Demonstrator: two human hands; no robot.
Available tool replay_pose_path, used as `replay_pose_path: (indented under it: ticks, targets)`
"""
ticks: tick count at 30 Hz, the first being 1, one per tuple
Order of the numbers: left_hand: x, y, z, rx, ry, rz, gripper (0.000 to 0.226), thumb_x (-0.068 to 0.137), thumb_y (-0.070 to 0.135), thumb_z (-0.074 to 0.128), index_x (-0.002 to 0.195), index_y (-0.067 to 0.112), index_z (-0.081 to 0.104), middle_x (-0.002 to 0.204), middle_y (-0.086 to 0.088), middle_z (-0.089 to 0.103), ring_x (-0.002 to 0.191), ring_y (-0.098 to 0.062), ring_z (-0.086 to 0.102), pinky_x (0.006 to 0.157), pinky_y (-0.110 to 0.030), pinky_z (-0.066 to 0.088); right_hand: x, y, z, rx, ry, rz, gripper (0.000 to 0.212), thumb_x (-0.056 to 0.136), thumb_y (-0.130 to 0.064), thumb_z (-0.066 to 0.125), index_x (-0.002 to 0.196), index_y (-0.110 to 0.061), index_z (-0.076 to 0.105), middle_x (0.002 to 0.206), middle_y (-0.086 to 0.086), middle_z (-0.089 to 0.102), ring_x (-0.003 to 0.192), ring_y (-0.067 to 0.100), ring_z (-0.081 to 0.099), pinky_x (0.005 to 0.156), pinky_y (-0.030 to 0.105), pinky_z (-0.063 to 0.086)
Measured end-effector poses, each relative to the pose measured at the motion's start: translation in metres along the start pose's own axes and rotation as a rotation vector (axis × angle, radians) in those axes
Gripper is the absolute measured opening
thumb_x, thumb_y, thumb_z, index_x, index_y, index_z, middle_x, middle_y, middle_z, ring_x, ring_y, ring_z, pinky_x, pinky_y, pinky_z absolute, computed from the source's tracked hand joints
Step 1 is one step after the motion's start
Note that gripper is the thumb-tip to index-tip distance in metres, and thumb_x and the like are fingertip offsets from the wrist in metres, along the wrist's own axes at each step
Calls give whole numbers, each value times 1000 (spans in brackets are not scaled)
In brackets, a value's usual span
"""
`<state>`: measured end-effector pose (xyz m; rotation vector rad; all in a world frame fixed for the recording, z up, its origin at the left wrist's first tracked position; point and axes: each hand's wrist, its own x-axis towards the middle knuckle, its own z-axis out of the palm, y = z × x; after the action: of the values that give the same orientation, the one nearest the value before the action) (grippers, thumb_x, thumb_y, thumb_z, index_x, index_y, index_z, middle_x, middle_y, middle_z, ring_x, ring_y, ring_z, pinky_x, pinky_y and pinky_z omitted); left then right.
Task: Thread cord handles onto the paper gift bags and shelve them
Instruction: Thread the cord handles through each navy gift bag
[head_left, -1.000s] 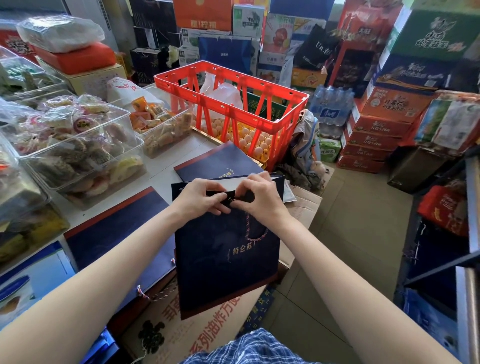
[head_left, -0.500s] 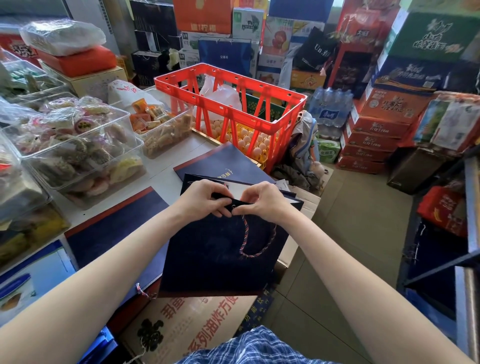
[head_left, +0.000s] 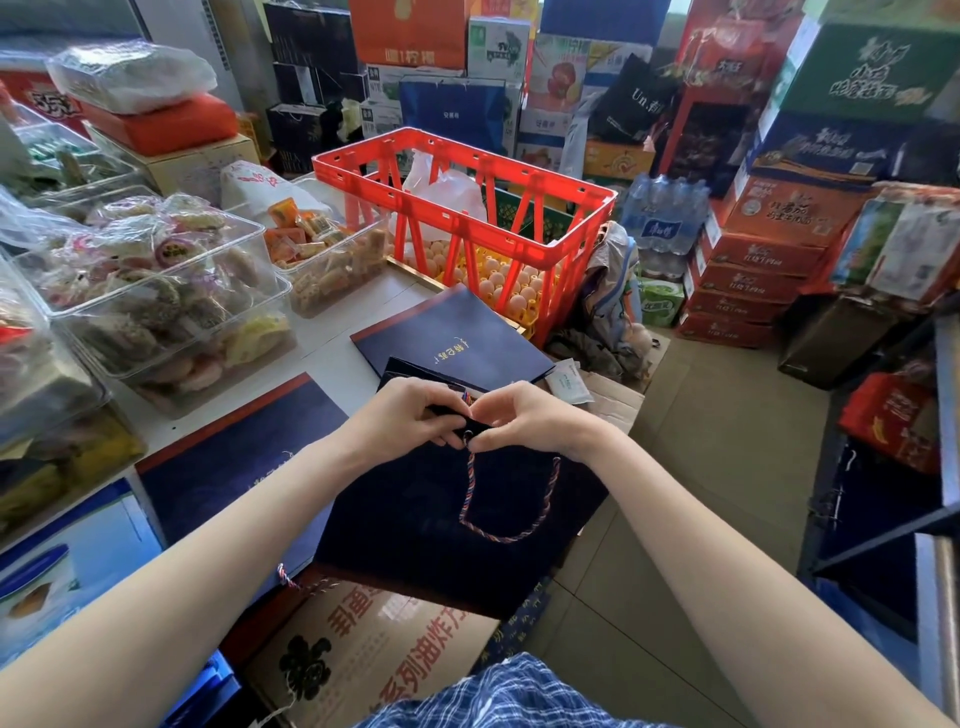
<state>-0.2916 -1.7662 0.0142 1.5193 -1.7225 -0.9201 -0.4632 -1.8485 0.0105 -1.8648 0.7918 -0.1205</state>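
Currently: navy paper bag held off the near edge of the worktop, above a cardboard carton. Its long axis runs away from the person; mouth at the far end, base nearest the person and lower. Left hand and right hand meet at the mouth rim, fingers curled and pinching the rim by a small hole. Twisted red, white and blue cord hangs in a loop on the bag's upper face; one end rises to the pinch point.

Second flat bag lies on the worktop's right edge just beyond the hands; gold lettering too small to read. Third flat bag lies at the near edge, left.

Writing: black bag in the background reads "Un."; carton print is Chinese. Red crate at the far end holds eggs.
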Motion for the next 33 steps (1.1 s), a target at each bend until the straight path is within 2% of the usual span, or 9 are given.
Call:
replay_pose_path:
  ticks: [8,11,15,21,24,26,28,32,33]
  targets:
    - [-7,1,-3,20,-25,84,32,86,-3,60,84,28,66,78,16,66,73,-12,70,71,-21,55,-9,-2,-10,221,-151,70,24,95,-18,54,109,-3,67,103,9,67,93,16,60,88,26,48]
    - [-7,0,-3,41,-48,130,31,83,-3,63,84,28,66,78,26,64,74,-9,69,73,-18,53,-7,0,-6,263,-85,110,15,92,-8,57,101,-1,68,97,16,67,88,19,62,90,33,49]
    - [-6,-4,-1,109,-29,146,24,76,-3,71,83,19,69,75,23,63,73,-1,65,73,-13,50,-4,-4,1,200,-25,95,7,87,-5,63,84,-6,70,81,10,66,71,13,62,72,23,53]
    - [0,-9,-9,245,-77,194,13,77,-1,71,87,7,73,78,9,67,70,1,65,73,-8,48,0,-8,2,161,50,77,5,85,-2,65,86,0,69,69,7,65,58,8,62,57,16,51]
    - [-2,-20,-21,283,-36,119,13,76,-1,72,88,6,74,79,-1,71,68,8,63,73,-7,47,0,-7,-12,238,194,71,5,86,4,62,81,3,65,72,15,65,58,16,68,58,21,57]
    - [-3,-25,-25,227,10,48,14,77,-2,71,89,6,73,79,-6,72,71,-1,67,74,-11,50,-1,-9,-19,231,206,57,6,85,5,62,82,1,66,73,13,67,63,19,69,62,24,58]
    - [-1,-25,-23,218,13,41,14,77,-1,71,88,6,73,78,-4,71,74,-8,67,73,-11,49,2,-10,-20,131,186,33,10,83,5,64,88,-3,68,78,10,68,68,20,68,66,26,58]
    - [2,-22,-24,215,-13,11,10,79,-3,69,84,6,72,76,-4,72,71,-7,67,71,-13,50,5,-7,-47,-150,457,82,15,88,-9,60,99,-7,70,97,9,71,82,18,64,84,35,55]
    - [2,-24,-27,201,-3,-16,10,80,-3,68,83,6,71,75,-5,72,70,-9,68,72,-16,51,1,-5,-57,-259,397,133,18,89,-17,60,102,-8,70,98,5,69,87,16,62,87,34,52]
